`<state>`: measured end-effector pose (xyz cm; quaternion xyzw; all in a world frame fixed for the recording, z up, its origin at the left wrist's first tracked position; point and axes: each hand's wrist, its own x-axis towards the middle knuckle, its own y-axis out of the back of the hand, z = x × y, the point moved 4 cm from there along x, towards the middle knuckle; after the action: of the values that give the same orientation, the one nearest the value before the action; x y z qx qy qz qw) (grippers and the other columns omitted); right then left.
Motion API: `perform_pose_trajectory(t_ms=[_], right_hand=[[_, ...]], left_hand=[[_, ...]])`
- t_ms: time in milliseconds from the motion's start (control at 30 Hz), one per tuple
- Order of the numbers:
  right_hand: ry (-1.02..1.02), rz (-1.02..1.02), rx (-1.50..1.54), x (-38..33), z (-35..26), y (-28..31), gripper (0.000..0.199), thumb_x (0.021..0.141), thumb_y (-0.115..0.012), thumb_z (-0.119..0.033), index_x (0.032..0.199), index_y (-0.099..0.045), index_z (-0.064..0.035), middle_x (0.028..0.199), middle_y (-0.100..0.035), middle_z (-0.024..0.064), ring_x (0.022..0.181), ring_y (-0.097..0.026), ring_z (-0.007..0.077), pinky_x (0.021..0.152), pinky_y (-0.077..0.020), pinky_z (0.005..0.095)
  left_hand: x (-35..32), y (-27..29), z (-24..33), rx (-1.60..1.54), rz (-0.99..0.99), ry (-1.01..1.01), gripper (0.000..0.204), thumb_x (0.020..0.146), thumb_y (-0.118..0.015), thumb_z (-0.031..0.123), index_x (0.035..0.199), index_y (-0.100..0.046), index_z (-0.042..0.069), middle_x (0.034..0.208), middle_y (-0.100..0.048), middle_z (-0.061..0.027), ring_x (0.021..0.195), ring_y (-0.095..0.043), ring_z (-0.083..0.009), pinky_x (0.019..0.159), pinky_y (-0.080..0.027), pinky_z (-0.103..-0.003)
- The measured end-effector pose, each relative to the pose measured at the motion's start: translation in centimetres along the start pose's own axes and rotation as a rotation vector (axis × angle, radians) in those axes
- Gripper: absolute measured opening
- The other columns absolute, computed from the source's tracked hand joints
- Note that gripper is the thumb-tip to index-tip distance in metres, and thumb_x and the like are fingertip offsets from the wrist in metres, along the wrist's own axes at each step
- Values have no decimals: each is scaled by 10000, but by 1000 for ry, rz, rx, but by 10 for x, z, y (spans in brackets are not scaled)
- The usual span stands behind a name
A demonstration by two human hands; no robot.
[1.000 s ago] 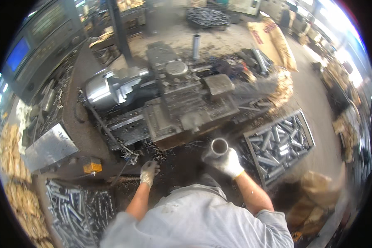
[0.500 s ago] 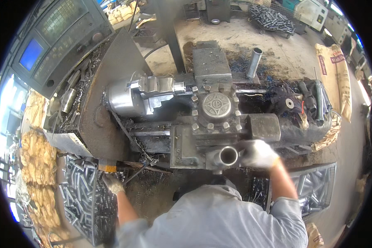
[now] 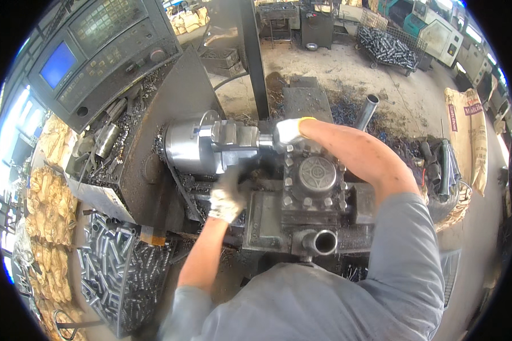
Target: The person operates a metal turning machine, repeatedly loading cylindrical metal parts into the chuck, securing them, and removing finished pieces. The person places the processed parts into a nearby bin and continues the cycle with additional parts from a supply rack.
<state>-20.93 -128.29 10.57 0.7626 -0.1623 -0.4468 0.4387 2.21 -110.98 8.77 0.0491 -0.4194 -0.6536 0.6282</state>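
Observation:
My right hand (image 3: 288, 132), in a white glove with a yellow cuff, is closed at the right end of a short, shiny metal cylinder (image 3: 265, 140). That cylinder sticks out of the stepped jaws (image 3: 233, 136) of the lathe chuck (image 3: 186, 149). My left hand (image 3: 227, 200), in a dirty white glove, reaches up just below the chuck jaws. Motion smears its dark fingers, so whether they hold anything does not show. Under my right forearm lies the square tool turret (image 3: 317, 173) with bolts round its edge.
A control panel with a blue screen (image 3: 58, 65) stands at the left. Below it is a bin of metal tubes (image 3: 105, 261). An upright pipe (image 3: 367, 111) rises behind the turret, and an open tube end (image 3: 325, 242) faces me in front. Tools (image 3: 444, 165) lie at the right.
My right hand has moved from the near side of the carriage up to the cylinder in the chuck. My left hand has risen from beside the parts bin to below the jaws. The view has shifted.

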Motion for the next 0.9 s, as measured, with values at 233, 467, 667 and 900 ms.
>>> perform_pose_trajectory(t_ms=[233, 467, 667, 900], right_hand=[[-690, 504, 688, -85, 274, 25, 299, 866, -750, -326, 942, -844, -52, 907, -818, 135, 755, -759, 212, 672, -585, 405], [-385, 341, 62, -23, 100, 52, 574, 894, -736, -430, 1264, -749, 8, 1149, -804, 199, 945, -780, 378, 904, -628, 433], [193, 170, 5, 19, -29, 15, 576, 763, -861, -435, 1108, -771, 18, 973, -808, 180, 890, -788, 254, 719, -615, 413], [-18, -20, 263, 35, 0, 10, 577, 723, -930, -492, 964, -793, 14, 895, -783, 143, 779, -749, 234, 703, -595, 413]], left_hand=[[120, 84, -41, 883, 10, -51, 833, 748, -876, 259, 1472, -540, 21, 1499, -579, -226, 1457, -494, -407, 1273, -334, -522], [194, 77, -48, 855, -505, 213, 910, 612, -945, 341, 1417, -611, 78, 1430, -671, -185, 1340, -634, -383, 1124, -532, -464], [159, 87, -53, 742, -107, 72, 872, 739, -843, 296, 1516, -526, 59, 1456, -631, -246, 1393, -557, -435, 1215, -420, -513], [129, 95, -77, 654, 64, -80, 772, 806, -782, 280, 1496, -543, 26, 1435, -625, -278, 1387, -554, -446, 1246, -369, -536]])
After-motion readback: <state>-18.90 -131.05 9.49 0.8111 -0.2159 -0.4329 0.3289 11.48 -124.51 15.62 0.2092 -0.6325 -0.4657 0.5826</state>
